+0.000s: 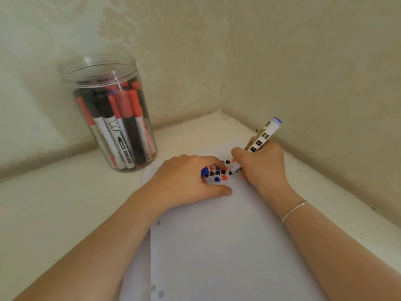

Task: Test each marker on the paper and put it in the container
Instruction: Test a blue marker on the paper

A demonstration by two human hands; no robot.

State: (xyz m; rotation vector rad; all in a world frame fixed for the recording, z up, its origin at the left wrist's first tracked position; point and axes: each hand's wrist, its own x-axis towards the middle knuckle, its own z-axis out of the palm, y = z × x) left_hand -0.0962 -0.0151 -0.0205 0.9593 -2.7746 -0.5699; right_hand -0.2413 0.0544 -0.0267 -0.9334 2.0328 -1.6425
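Little can be read. On the white barrel of a black-capped marker (117, 135) standing inside the clear round plastic jar (104, 109), a large black letter "M" shows through the wall; below it runs a small black printed band, too small to read. The white marker with a blue end (263, 135) carries dark squares along its barrel, but no letters can be made out there.

My off-white table (65, 213) runs into the corner where two pale patterned walls meet; on it, back left, stands my clear plastic container (108, 114), upright, open-topped, packed with red and black markers; just beside it lies the punched white paper (217, 246), with coloured marks near its far end.
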